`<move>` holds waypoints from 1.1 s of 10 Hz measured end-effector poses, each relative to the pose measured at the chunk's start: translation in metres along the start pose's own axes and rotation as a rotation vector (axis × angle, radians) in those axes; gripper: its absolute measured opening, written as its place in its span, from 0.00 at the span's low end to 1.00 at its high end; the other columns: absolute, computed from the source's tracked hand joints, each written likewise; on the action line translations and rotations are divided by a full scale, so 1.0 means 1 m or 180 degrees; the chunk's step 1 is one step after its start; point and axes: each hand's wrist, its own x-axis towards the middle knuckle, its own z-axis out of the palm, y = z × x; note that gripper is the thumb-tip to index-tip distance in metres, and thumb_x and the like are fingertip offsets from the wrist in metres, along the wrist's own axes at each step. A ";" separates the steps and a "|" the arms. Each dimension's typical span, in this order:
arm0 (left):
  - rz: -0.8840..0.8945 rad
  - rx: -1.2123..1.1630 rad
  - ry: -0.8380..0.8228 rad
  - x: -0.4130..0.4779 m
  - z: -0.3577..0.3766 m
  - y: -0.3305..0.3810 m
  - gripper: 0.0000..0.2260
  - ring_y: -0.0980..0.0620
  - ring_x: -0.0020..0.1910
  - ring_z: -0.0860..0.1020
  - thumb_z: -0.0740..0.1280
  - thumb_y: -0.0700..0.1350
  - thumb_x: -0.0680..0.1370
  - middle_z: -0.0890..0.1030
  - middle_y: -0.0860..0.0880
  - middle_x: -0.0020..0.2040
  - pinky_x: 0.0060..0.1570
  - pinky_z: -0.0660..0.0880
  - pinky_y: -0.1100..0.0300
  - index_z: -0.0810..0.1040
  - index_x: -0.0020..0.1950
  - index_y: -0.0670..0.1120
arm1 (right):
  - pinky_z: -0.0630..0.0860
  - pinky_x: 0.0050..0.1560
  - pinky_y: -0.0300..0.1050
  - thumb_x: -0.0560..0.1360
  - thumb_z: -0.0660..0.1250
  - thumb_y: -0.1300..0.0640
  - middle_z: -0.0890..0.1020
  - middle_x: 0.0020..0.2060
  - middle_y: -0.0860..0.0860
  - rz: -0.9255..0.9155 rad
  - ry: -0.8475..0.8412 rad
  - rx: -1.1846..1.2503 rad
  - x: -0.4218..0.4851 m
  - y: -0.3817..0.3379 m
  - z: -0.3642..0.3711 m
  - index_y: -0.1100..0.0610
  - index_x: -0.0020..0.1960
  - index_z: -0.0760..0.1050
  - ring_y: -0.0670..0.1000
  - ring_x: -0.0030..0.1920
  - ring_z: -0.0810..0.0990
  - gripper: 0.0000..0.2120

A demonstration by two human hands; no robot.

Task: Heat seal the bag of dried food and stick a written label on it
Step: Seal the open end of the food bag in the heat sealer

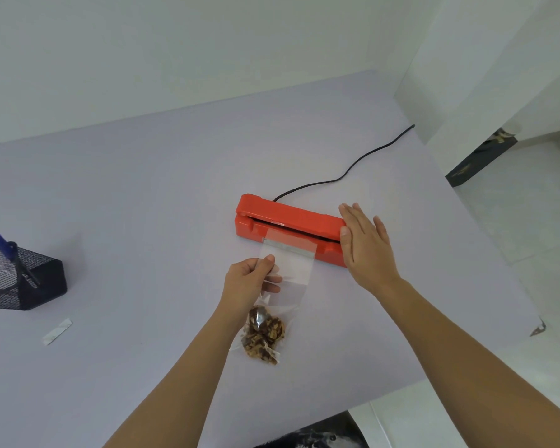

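Mid-table, the left hand (251, 279) pinches the bag (285, 263) of dried food (264, 337), its mouth apparently inside the red sealer (288, 226). The right hand (366, 244) lies flat and open on the sealer's right end. Best practice: smooth the film, then press evenly.
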 end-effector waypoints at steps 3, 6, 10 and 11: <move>0.0019 -0.0009 0.0019 0.001 -0.001 -0.002 0.12 0.52 0.29 0.80 0.65 0.47 0.77 0.84 0.47 0.32 0.40 0.76 0.58 0.81 0.42 0.39 | 0.47 0.73 0.47 0.77 0.37 0.46 0.65 0.72 0.50 0.0002 -0.0002 0.0047 0.001 0.000 0.000 0.56 0.72 0.59 0.47 0.74 0.56 0.29; 0.0044 -0.0024 0.0036 0.002 0.001 -0.003 0.13 0.52 0.28 0.80 0.65 0.47 0.78 0.84 0.46 0.32 0.41 0.75 0.57 0.81 0.42 0.38 | 0.46 0.73 0.46 0.77 0.37 0.46 0.65 0.72 0.50 -0.0019 -0.0027 0.0069 0.000 0.002 0.000 0.56 0.73 0.59 0.47 0.74 0.55 0.29; 0.0061 -0.0008 0.0057 0.003 0.002 -0.006 0.13 0.51 0.29 0.80 0.65 0.47 0.78 0.84 0.46 0.32 0.41 0.75 0.57 0.81 0.43 0.37 | 0.45 0.73 0.45 0.77 0.37 0.45 0.64 0.73 0.50 -0.0054 -0.0046 0.0099 0.000 0.001 -0.003 0.56 0.73 0.59 0.47 0.75 0.55 0.30; 0.0042 -0.0021 0.0061 0.003 0.002 -0.008 0.13 0.51 0.29 0.80 0.66 0.47 0.77 0.84 0.45 0.33 0.41 0.75 0.57 0.81 0.43 0.36 | 0.45 0.73 0.45 0.76 0.37 0.45 0.64 0.73 0.50 -0.0090 -0.0084 0.0098 -0.001 0.001 -0.005 0.56 0.73 0.57 0.47 0.75 0.54 0.30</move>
